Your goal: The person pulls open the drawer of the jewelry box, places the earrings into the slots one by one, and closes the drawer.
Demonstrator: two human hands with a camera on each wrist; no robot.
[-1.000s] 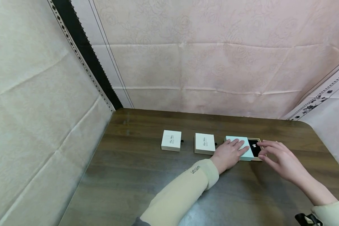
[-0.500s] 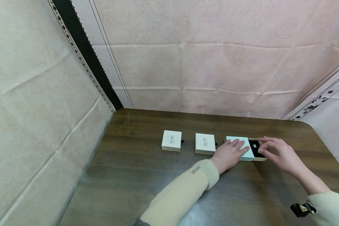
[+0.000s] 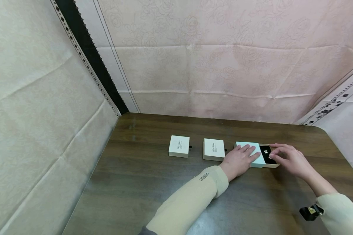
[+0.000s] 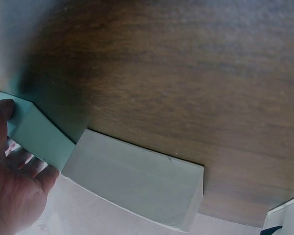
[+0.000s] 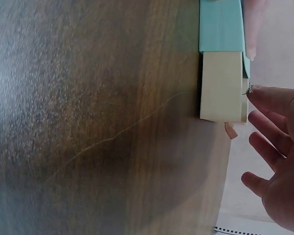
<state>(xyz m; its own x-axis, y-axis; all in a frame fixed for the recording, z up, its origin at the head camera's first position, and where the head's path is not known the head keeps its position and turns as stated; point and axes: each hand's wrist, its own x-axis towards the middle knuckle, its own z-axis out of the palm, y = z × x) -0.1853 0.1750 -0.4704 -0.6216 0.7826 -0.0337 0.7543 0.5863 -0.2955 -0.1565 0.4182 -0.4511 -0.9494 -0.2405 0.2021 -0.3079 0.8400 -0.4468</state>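
Note:
A teal jewellery box sleeve [image 3: 261,160] lies at the right of the table, its cream drawer [image 3: 270,165] slid partly out to the right. On the black insert [image 3: 264,158] in the drawer sits a small silvery earring [image 3: 266,152]. My left hand [image 3: 236,161] rests on the sleeve with spread fingers, covering much of its top. Over the drawer, my right hand [image 3: 289,160] pinches a second sparkling earring [image 5: 250,87] between thumb and fingertip. The right wrist view shows it right at the drawer's edge, its other fingers [image 5: 267,149] loosely apart.
Two white boxes with printed lids, one box [image 3: 213,149] beside the left hand and another box [image 3: 178,146] farther left, each show a dark pull tab. A small ribbon tab [image 5: 230,131] hangs off the drawer's end. A patterned cloth wall [image 3: 211,71] rises behind the wooden table [image 3: 129,182].
My right thumb and fingertip have come together into a pinch, and the right forearm has shifted a little up and left. My left hand has stayed on the teal sleeve.

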